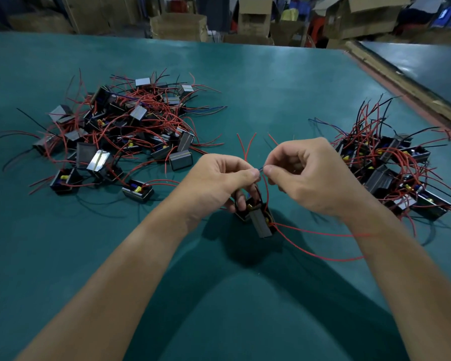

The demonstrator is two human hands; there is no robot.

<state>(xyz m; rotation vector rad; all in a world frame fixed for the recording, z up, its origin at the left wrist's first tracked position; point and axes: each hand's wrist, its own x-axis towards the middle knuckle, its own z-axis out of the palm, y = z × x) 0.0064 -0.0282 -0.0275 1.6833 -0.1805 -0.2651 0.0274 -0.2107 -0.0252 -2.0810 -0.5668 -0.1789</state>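
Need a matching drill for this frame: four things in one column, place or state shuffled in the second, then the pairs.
Column 1
1. left hand
2. right hand
3. left pile of modules
4. cardboard boxes

Column 2
A. beyond the far edge of the green table
B. pinches only the wire tip
C. holds the black module and pinches the wire tip too
D. lies on the green table, wires tangled

Pairs: 1-C, 2-B, 3-D, 4-A
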